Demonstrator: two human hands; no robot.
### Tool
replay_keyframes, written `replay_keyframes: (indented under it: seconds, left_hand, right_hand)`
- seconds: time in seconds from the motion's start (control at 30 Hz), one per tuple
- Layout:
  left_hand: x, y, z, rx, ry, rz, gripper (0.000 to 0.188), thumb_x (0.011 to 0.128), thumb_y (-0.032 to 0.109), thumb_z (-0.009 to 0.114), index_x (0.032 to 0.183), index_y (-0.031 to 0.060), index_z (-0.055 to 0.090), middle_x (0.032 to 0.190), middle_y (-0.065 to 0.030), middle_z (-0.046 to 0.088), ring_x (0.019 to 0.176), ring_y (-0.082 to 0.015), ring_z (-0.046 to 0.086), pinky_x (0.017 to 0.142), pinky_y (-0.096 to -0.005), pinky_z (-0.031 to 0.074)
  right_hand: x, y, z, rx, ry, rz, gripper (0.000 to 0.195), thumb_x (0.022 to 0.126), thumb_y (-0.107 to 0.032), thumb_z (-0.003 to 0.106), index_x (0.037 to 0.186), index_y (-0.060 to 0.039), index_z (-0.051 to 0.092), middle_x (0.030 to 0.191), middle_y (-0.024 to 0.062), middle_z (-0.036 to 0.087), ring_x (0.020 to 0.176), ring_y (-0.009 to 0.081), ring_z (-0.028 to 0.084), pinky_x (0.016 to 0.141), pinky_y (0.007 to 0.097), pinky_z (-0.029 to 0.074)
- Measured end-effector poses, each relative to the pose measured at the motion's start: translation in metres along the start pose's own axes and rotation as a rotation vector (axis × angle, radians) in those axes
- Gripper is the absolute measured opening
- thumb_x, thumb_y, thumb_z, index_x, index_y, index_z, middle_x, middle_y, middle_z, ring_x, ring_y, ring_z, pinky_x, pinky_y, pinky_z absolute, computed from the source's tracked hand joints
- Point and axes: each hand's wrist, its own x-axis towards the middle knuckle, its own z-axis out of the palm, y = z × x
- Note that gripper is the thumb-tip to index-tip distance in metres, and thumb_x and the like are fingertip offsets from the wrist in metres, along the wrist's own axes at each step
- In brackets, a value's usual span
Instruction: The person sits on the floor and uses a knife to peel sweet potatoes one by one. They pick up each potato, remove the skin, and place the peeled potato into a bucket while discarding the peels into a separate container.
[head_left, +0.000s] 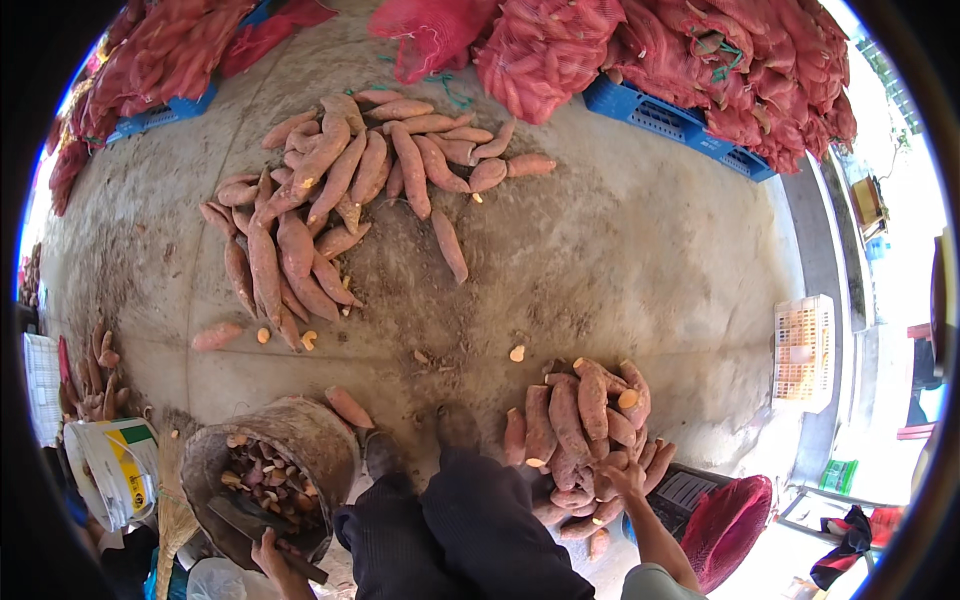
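Note:
My left hand (271, 559) grips the handle of a broad-bladed knife (244, 517), its blade lying over the mouth of a worn bucket (337, 442). Inside the bucket are cut sweet potato pieces (262, 472). Over to the right, my right hand (621, 477) rests on a pile of sweet potatoes (570, 420), several with pale trimmed ends. Its fingers are around a sweet potato, mostly hidden beneath the hand. A single sweet potato (349, 407) lies beside the bucket, near my shoe.
A larger heap of sweet potatoes (300, 247) lies ahead on the concrete floor (637, 262). Filled red mesh sacks (547, 52) stand behind, some on a blue pallet (675, 120). A white bucket (105, 480) and a straw broom (174, 517) flank my left; a dark container with red mesh (727, 532) is right.

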Motion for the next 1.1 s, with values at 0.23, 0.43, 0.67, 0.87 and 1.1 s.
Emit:
replay_keyframes:
  seconds: [0.23, 0.43, 0.67, 0.87, 1.1]
  left_hand:
    - [0.017, -0.011, -0.01, 0.056, -0.042, -0.004, 0.013, 0.076, 0.014, 0.056, 0.078, 0.007, 0.046, 0.046, -0.0033, 0.042, 0.033, -0.0156, 0.042, 0.029, -0.026, 0.036]
    - [0.011, -0.003, -0.008, 0.079, -0.063, -0.034, 0.013, 0.075, 0.012, 0.055, 0.082, 0.006, 0.046, 0.047, -0.004, 0.042, 0.033, -0.0168, 0.043, 0.029, -0.0273, 0.037]
    - [0.004, 0.003, -0.005, 0.033, -0.044, -0.061, 0.016, 0.074, 0.01, 0.056, 0.081, 0.0048, 0.043, 0.048, -0.004, 0.041, 0.033, -0.0163, 0.042, 0.029, -0.0281, 0.039]
    - [-0.006, 0.009, 0.0, 0.012, -0.077, -0.071, 0.017, 0.075, 0.009, 0.056, 0.083, 0.0018, 0.043, 0.05, -0.0046, 0.04, 0.037, -0.0161, 0.044, 0.03, -0.0277, 0.04]
    - [-0.001, 0.006, -0.007, 0.043, -0.075, -0.052, 0.009, 0.077, 0.007, 0.054, 0.079, 0.0009, 0.048, 0.05, -0.0051, 0.045, 0.036, -0.0159, 0.043, 0.033, -0.0276, 0.038]
  right_hand:
    - [-0.062, -0.026, 0.048, -0.144, -0.146, -0.084, 0.056, 0.053, -0.039, 0.073, 0.088, 0.0006, 0.057, 0.082, 0.023, 0.061, 0.08, 0.0383, 0.059, 0.068, 0.0442, 0.047]
    - [-0.088, -0.082, 0.071, -0.405, -0.271, -0.261, 0.033, 0.06, -0.027, 0.067, 0.079, -0.0023, 0.055, 0.087, 0.0229, 0.058, 0.085, 0.0413, 0.056, 0.072, 0.0496, 0.047]
    - [-0.074, -0.036, 0.131, -0.197, -0.048, -0.401, 0.043, 0.055, -0.019, 0.072, 0.091, -0.0016, 0.056, 0.09, 0.022, 0.051, 0.087, 0.039, 0.049, 0.075, 0.0455, 0.04]
    - [-0.042, -0.216, 0.163, 0.209, -0.142, -0.829, 0.027, 0.061, -0.017, 0.068, 0.081, -0.0029, 0.057, 0.072, 0.0145, 0.054, 0.066, 0.0324, 0.054, 0.057, 0.0398, 0.044]
    - [-0.088, -0.398, 0.291, -0.086, -0.75, -0.961, 0.044, 0.064, -0.036, 0.067, 0.086, 0.0002, 0.057, 0.083, 0.0192, 0.06, 0.082, 0.0344, 0.059, 0.074, 0.0399, 0.048]
